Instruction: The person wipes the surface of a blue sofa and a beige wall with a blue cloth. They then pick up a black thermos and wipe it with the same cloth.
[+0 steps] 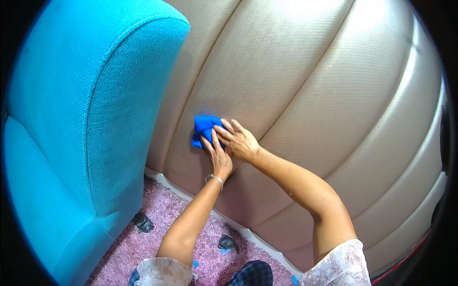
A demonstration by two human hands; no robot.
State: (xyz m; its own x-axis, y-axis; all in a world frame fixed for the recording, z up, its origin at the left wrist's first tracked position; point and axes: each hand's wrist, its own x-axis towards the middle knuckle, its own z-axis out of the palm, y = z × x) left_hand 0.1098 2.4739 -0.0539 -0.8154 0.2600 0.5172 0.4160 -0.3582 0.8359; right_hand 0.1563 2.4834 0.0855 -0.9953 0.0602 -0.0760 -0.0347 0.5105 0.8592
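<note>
A folded blue cloth (206, 128) lies pressed against a beige padded wall panel (257, 78) with a dotted, leather-like surface and stitched channels. My left hand (219, 155), with a pale bracelet at the wrist, holds the cloth from below, its fingers spread over the lower part. From the right, my right hand (240, 141) presses the cloth's right edge, fingertips on it and the palm close against my left hand. Part of the cloth is hidden beneath the fingers of both hands.
A turquoise fabric armchair or sofa (125, 93) stands close on the left. Pink patterned carpet (168, 207) with dark printed shapes covers the floor. A white baseboard (229, 223) runs along the panel's foot. Dark checked fabric (252, 273) shows at the bottom.
</note>
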